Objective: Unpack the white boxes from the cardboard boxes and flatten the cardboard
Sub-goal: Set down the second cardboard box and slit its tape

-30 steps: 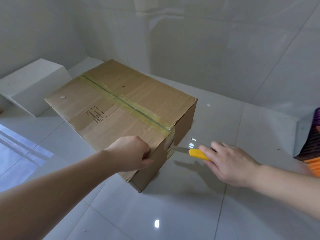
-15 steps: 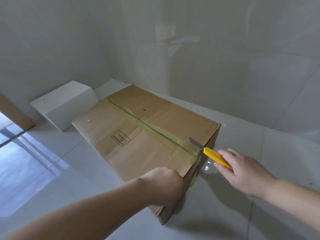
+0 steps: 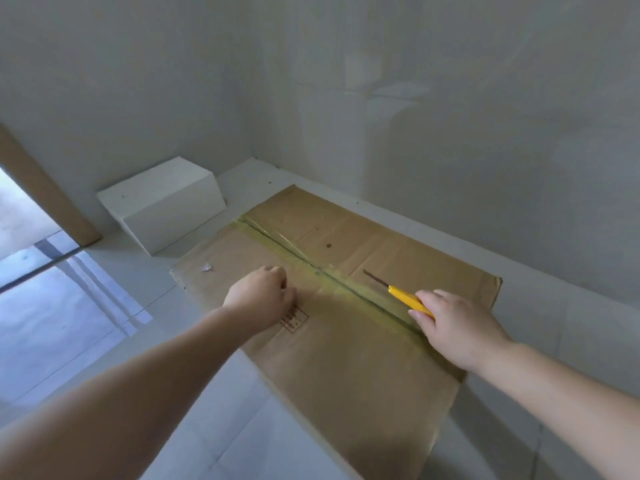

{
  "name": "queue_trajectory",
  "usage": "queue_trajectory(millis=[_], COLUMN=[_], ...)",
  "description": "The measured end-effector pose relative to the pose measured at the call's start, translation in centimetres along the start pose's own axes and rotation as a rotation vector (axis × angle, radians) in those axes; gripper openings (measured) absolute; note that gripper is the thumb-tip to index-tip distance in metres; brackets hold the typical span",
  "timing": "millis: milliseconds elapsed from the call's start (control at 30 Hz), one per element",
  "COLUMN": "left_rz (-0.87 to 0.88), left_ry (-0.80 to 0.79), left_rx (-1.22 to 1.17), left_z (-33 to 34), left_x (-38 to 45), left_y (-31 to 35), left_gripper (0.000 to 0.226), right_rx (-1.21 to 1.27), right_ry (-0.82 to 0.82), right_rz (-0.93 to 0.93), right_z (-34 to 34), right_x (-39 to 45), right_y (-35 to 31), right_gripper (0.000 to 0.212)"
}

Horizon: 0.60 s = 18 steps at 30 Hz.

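Note:
A taped brown cardboard box (image 3: 346, 341) lies on the white tiled floor, seen from above. A strip of yellowish tape (image 3: 311, 268) runs along its top seam. My right hand (image 3: 457, 330) grips a yellow utility knife (image 3: 407, 297) whose blade lies over the right top flap, just beside the tape. My left hand (image 3: 263, 296) rests with curled fingers on the left top flap, over a printed stamp. A white box (image 3: 162, 209) stands on the floor behind the cardboard box at the left, near the wall.
Grey tiled walls (image 3: 450, 133) close the corner behind the box. A brown door frame (image 3: 45, 202) and a doorway are at the far left. A small scrap (image 3: 206, 267) lies on the left flap.
My view has risen over the box top. The knife went from the box's near corner up onto the top, beside the tape. My left hand left the near edge and now rests on the left flap.

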State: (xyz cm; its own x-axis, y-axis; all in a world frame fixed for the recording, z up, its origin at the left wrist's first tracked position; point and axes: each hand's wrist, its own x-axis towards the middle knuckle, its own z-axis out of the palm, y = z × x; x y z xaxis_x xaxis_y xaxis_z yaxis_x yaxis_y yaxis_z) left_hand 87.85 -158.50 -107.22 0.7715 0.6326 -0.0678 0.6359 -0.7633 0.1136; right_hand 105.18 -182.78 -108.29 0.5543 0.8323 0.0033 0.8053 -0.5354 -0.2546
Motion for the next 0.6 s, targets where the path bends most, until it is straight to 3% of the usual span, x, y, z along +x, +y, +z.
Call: queue_trajectory(millis=[267,500,600], left_rz=[-0.359,-0.396,-0.431], left_ry=[0.140,0.182,0.269], left_rx=[-0.205,-0.407,-0.596], left_z=[-0.1,0.2,0.5], left_x=[4.5,8.0,7.7], left_y=[-10.4,-13.3,-13.6], left_gripper=[0.050,0.033,0.040], right_rx=[0.134,0.092,0.070], right_ry=[-0.072,-0.124,-0.133], right_rz=[-0.039,-0.031,-0.036], right_z=[-0.5,0.6,0.8], right_x=[7.6,13.5,14.8], right_y=[-7.2,-13.2,-14.0], right_gripper=[0.029,0.033,0.032])
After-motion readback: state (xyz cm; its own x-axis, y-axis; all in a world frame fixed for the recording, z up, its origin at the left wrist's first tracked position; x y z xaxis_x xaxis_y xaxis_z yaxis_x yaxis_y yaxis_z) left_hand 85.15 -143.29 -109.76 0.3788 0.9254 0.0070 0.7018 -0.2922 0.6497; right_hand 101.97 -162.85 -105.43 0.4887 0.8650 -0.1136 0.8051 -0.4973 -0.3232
